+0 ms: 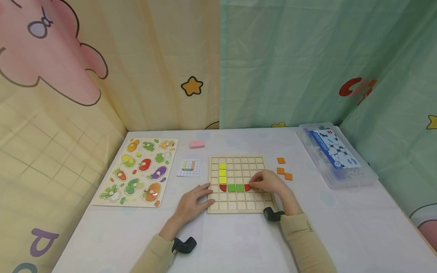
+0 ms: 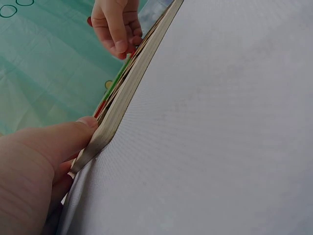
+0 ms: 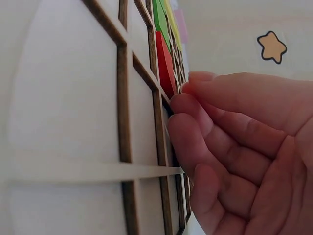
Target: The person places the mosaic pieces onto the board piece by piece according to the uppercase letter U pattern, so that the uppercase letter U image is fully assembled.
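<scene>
A wooden grid board (image 1: 235, 206) lies on the table. Three yellow square tiles (image 1: 222, 173) form a column on it. Below them runs a row: a red rounded-corner tile (image 1: 223, 187), two green square tiles (image 1: 235, 187) and a second red rounded-corner tile (image 1: 247, 187) at the right end. My right hand (image 1: 268, 181) has its thumb and curled fingertips together at the edge of that right-hand red tile (image 3: 165, 66). Reaching over the board's left edge, my left hand (image 1: 191, 204) rests on it with fingers extended; the thumb (image 2: 83, 127) touches the rim.
A pattern card (image 1: 189, 167) showing a coloured U shape lies left of the board, beneath a pink block (image 1: 197, 144). Farther left is a vegetable peg puzzle (image 1: 136, 172). Three orange tiles (image 1: 281, 171) lie right of the board, near a clear plastic case (image 1: 336, 155).
</scene>
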Demonstrator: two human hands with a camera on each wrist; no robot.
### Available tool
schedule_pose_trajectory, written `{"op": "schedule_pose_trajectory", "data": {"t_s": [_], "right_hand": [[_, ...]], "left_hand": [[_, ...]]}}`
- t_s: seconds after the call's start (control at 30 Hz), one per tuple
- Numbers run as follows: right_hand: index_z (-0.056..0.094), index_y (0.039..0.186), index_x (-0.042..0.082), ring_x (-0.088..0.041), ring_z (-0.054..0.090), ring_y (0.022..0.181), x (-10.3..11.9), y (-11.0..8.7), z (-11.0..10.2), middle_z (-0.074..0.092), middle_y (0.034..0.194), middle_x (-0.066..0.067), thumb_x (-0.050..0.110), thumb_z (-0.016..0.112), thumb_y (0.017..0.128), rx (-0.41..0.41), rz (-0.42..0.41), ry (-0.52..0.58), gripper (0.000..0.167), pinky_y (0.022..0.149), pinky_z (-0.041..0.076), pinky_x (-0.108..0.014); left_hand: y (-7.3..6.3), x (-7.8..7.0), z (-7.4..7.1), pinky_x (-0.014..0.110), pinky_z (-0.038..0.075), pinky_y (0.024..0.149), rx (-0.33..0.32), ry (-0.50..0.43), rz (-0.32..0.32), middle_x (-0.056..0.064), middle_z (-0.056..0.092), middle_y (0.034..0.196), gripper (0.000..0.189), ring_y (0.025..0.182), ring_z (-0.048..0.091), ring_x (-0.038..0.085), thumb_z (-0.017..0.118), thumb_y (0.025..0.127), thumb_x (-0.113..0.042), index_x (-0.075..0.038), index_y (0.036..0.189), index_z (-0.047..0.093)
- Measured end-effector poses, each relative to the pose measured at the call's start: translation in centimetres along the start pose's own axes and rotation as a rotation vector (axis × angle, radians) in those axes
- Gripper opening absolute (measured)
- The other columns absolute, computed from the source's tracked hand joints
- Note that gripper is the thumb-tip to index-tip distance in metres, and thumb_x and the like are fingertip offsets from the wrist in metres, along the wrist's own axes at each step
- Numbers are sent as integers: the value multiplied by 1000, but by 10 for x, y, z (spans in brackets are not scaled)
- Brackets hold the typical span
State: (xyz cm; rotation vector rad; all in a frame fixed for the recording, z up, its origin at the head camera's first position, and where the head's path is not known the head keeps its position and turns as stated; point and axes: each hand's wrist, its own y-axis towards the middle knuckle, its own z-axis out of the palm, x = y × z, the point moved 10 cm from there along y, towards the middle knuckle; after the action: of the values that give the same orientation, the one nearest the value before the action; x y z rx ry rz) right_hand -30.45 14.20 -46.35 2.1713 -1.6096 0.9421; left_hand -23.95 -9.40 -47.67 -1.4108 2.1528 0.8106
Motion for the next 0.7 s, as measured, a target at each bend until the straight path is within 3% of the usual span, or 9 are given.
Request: {"op": "schedule_pose_trajectory", "data": {"t_s": [0.5, 0.7], "right_hand": [[71, 90, 10, -13, 56, 74, 3, -2, 4, 65, 81, 3, 19, 69, 86, 57, -10, 45, 10, 66, 49, -30], [69, 97, 10, -14, 57, 82, -2, -5, -5, 65, 89, 2, 19, 70, 84, 58, -33, 71, 15, 72, 50, -30]], "left_hand": [[0, 0, -1, 38, 34, 109, -6, -5, 9, -1, 53, 135, 37, 128, 44, 27, 70, 84, -35, -14, 114, 68], [0, 0, -1, 37, 34, 109, -6, -8, 9, -1, 53, 135, 37, 128, 44, 27, 70, 84, -35, -14, 114, 68]]}}
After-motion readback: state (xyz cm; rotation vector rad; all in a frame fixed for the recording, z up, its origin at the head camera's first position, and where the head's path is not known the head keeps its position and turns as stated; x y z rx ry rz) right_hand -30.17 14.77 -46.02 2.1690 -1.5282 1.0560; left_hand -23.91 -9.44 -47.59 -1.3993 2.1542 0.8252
